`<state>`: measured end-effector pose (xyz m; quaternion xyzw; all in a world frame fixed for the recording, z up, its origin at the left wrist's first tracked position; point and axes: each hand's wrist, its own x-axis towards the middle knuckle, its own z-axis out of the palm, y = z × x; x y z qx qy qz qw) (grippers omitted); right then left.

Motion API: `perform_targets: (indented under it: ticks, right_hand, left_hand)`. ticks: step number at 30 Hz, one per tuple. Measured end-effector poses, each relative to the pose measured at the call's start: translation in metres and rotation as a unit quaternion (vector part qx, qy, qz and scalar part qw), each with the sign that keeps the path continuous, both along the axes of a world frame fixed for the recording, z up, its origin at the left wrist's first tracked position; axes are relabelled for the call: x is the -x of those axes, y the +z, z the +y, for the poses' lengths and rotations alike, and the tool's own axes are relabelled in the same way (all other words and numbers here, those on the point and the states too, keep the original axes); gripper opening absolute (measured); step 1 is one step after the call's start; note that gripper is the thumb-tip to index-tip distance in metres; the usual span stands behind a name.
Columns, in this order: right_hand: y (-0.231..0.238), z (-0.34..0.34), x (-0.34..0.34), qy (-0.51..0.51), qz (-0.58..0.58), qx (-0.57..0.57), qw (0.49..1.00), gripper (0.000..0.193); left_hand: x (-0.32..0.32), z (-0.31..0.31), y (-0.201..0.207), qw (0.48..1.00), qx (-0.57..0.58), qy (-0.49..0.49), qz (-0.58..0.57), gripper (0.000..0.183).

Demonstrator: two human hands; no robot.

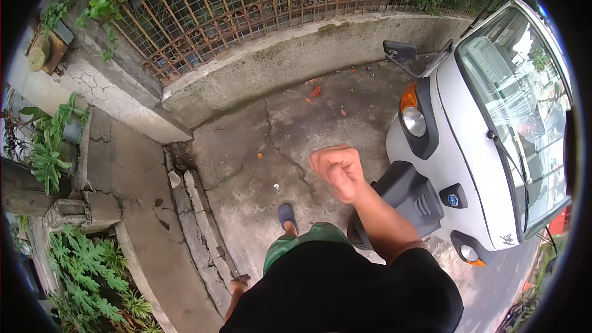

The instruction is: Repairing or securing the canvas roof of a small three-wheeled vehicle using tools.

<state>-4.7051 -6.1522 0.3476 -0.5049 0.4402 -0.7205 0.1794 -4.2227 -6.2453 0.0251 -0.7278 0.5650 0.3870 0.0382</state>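
Observation:
My right hand (338,172) is raised in front of me over the paving, its fingers curled into a fist. Nothing sticks out of it. Just to its right is the dark grey front mudguard (407,200) of a small white three-wheeled vehicle (459,142); the hand appears apart from it. Low at my left side hangs my left hand (239,283), beside the broken concrete kerb (206,228). It is small in view and mostly turned away, so its fingers are unclear. One foot in a dark blue clog (287,214) shows below my green shorts (287,246).
A low concrete wall (271,74) with a rusty iron fence (240,18) curves across the far side. The vehicle's side mirror (401,50) juts toward the wall. Cracked paving (246,142) lies ahead, with a raised walkway (145,228) and leafy plants (86,271) at left.

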Motion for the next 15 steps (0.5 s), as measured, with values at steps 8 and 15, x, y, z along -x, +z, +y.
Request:
perform_targets:
  ticks: [8, 15]
  right_hand:
    - [0.168, -0.035, 0.079, 0.211, 0.18, 0.332, 0.902, 0.065]
    - [0.117, -0.043, 0.215, 0.055, 0.115, 0.358, 0.925, 0.043]
  left_hand:
    - [0.198, -0.296, -0.03, 0.974, 0.041, -0.195, 0.109, 0.012]
    - [0.465, -0.385, -0.009, 0.938, 0.052, -0.322, 0.12, 0.013]
